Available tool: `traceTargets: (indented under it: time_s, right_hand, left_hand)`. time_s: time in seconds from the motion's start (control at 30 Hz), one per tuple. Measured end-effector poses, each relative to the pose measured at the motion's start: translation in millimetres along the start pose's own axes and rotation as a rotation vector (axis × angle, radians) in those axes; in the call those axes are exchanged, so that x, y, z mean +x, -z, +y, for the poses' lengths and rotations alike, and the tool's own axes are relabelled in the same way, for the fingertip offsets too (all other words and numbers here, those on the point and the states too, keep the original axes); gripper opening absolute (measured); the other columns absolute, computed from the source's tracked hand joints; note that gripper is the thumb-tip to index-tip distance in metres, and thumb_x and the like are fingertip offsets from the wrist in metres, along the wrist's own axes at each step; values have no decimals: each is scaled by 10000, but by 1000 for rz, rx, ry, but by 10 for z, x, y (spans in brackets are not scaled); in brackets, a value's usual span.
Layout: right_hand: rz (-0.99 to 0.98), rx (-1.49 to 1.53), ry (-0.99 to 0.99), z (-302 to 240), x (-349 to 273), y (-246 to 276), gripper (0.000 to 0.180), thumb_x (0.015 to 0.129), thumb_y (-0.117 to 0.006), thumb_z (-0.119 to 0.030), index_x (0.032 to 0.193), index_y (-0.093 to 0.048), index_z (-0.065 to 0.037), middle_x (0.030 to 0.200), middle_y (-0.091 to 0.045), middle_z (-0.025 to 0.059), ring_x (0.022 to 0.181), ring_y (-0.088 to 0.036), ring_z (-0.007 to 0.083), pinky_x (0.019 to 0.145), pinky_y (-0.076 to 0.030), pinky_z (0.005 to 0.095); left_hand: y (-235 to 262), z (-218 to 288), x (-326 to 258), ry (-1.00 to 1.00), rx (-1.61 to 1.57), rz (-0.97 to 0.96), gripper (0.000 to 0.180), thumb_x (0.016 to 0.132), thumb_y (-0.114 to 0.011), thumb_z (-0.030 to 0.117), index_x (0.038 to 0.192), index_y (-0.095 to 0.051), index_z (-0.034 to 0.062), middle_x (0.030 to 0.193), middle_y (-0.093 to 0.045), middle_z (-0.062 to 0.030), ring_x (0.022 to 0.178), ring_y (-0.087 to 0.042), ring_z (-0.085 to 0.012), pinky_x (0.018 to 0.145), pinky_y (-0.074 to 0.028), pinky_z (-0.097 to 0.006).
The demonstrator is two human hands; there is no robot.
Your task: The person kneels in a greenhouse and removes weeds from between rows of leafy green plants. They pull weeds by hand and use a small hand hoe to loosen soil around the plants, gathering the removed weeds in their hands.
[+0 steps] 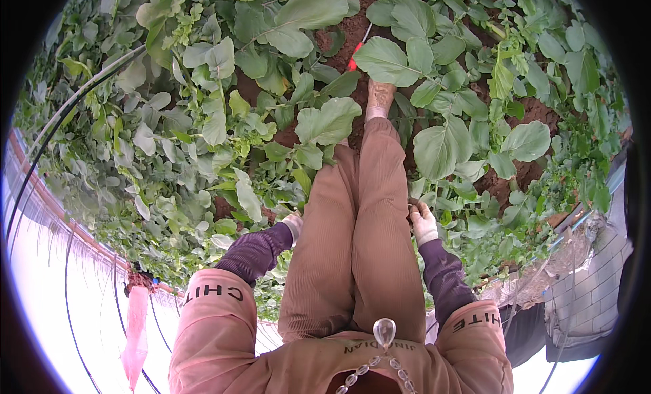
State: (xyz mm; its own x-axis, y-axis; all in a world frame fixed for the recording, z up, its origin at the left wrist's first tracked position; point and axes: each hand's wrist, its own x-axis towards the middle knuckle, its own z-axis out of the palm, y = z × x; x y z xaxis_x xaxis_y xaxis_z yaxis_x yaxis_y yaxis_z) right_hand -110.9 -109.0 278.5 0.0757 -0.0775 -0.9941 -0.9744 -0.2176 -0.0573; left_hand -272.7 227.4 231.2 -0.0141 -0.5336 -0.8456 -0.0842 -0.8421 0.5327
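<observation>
My left hand [293, 224], in a pale glove with a dark purple sleeve, hangs beside my left thigh at the edge of the green leaves [325, 119]; its fingers are partly hidden, so its grip is unclear. My right hand [424, 222], gloved the same way, is beside my right thigh with its fingers curled on a thin dark plant stem [413, 204] among broad leaves [441, 146]. My brown trouser legs [359, 218] run up the middle. A muddy shoe [380, 95] stands on red-brown soil [352, 28].
Dense broad-leaved plants fill both sides of the soil strip. A small red object [352, 58] lies on the soil ahead of the shoe. Black hoses [47, 136] curve along the left. A pink cloth strip [135, 319] hangs low left, and a grey brick wall [597, 279] stands at the right.
</observation>
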Motion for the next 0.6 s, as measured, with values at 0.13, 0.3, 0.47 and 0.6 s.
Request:
traceTargets:
  time_s: [0.13, 0.3, 0.47, 0.6]
  right_hand:
    - [52, 105, -255, 381, 90, 155, 306, 902, -477, -127, 1182, -494, -4, 1065, -575, 78, 907, -539, 132, 811, -432, 238]
    - [18, -104, -252, 194, 258, 387, 309, 903, -477, -131, 1184, -493, -3, 1068, -574, 78, 912, -539, 133, 813, -432, 240]
    - [20, -190, -216, -277, 396, 601, 312, 904, -477, -136, 1186, -491, -3, 1071, -573, 79, 916, -539, 133, 815, -432, 241]
    - [22, -238, -213, -475, 599, 675, 315, 904, -477, -140, 1187, -490, -3, 1074, -573, 80, 920, -539, 133, 817, -432, 242]
  left_hand:
    - [148, 41, -110, -81, -320, 125, 274, 790, -521, 247, 946, -645, 60, 850, -655, -112, 743, -640, -255, 629, -513, -368]
    - [295, 382, -186, -26, -590, 166, 270, 800, -521, 238, 952, -635, 47, 819, -649, -110, 703, -640, -237, 592, -519, -355]
    - [515, 706, -173, 44, -733, 127, 266, 804, -519, 234, 952, -633, 43, 814, -647, -107, 693, -638, -231, 581, -519, -349]
    - [712, 669, -64, 62, -814, 84, 264, 806, -518, 230, 951, -631, 41, 809, -645, -104, 685, -636, -226, 573, -519, -344]
